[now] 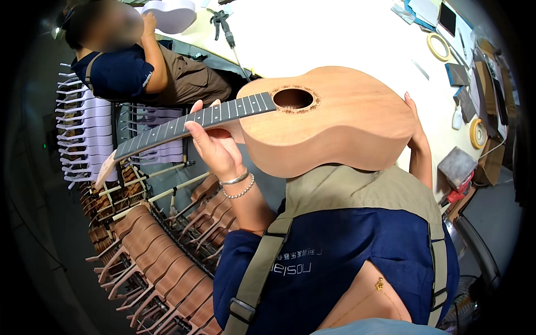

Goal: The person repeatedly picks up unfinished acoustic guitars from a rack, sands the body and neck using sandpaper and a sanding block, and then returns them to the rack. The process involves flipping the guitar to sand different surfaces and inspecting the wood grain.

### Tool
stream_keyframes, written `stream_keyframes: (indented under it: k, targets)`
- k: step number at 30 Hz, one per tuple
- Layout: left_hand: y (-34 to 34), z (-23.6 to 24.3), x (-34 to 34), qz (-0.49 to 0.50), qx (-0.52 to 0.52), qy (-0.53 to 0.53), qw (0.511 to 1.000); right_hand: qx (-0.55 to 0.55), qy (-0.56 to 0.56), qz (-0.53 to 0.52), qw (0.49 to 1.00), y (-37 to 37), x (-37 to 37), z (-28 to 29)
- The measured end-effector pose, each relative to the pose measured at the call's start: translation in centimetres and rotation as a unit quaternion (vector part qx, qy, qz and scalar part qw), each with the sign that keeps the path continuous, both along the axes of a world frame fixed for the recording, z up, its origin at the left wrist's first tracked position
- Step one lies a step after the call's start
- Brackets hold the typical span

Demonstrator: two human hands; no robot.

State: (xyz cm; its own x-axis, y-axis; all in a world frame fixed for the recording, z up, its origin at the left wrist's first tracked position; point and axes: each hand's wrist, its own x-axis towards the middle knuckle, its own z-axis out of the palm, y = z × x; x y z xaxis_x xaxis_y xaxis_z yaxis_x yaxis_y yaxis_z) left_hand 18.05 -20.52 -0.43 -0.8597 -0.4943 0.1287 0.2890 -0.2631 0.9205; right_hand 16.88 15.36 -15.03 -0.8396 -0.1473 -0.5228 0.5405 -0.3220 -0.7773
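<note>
A small unfinished wooden guitar rests across my front, with its soundhole and top facing up. Its dark fretboard reaches out to the left, and no strings show on it. Around the neck, close to where it joins the body, my left hand is closed, thumb on the near side and fingertips on the far side. My right hand presses against the body's rounded right end, its palm partly hidden behind the wood. The guitar's near side leans on my khaki apron.
A white worktable lies beyond the guitar, with tape rolls, a sanding block and an air gun. At left stand racks of brown instrument bodies and pale lilac ones. A co-worker handles a pale body.
</note>
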Motion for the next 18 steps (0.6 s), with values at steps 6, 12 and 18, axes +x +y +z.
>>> stream_keyframes:
  k: [6,12,18]
  targets:
    - [0.0,0.0,0.1,0.004,0.129,0.006,0.992,-0.043,0.164,-0.12,0.978,-0.5,0.9,3.4]
    - [0.4,-0.5,-0.3,0.01,0.154,0.011,0.988,-0.011,0.221,-0.151,0.964,0.1,1.2,5.0]
    - [-3.1,-2.9,0.9,-0.125,0.283,-0.131,0.942,0.058,0.212,-0.126,0.967,-0.5,0.7,3.6]
